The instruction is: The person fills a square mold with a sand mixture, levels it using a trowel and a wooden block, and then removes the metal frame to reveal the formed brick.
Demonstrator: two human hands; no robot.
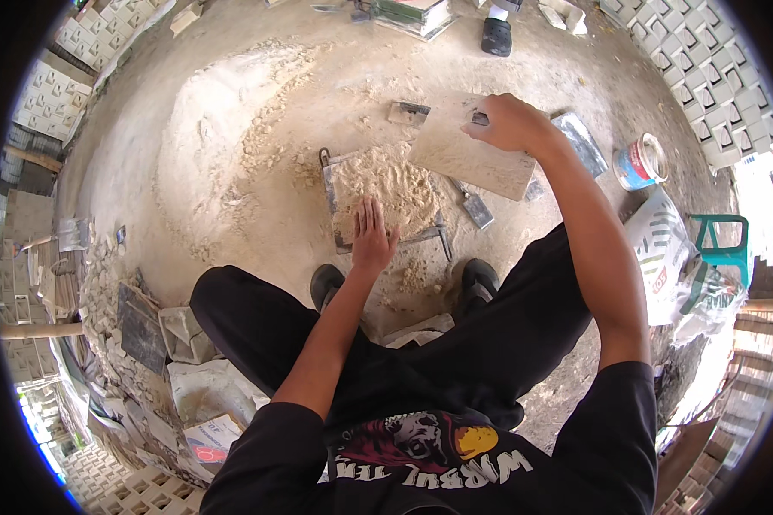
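Note:
On the floor between my feet lies a square, dark-edged mould (329,202) heaped with pale, damp-looking sandy mix (391,176). My left hand (374,239) rests flat on the near part of that mix, fingers stretched out. Up and to the right, my right hand (511,123) grips a flat, dust-covered square plate (468,154) by a small handle on its top. The plate is tilted and overlaps the mould's far right corner from this view. A small trowel-like tool (476,209) lies just right of the mould. Partly behind the plate sits a small dark-edged block (406,112).
A broad sand heap (206,129) spreads to the left. On the right are a flat dark-edged panel (581,142), a paint bucket (640,163), plastic sacks (661,249) and a green stool (723,249). Stacked patterned blocks (704,77) line the far right; rubble (116,300) lies left.

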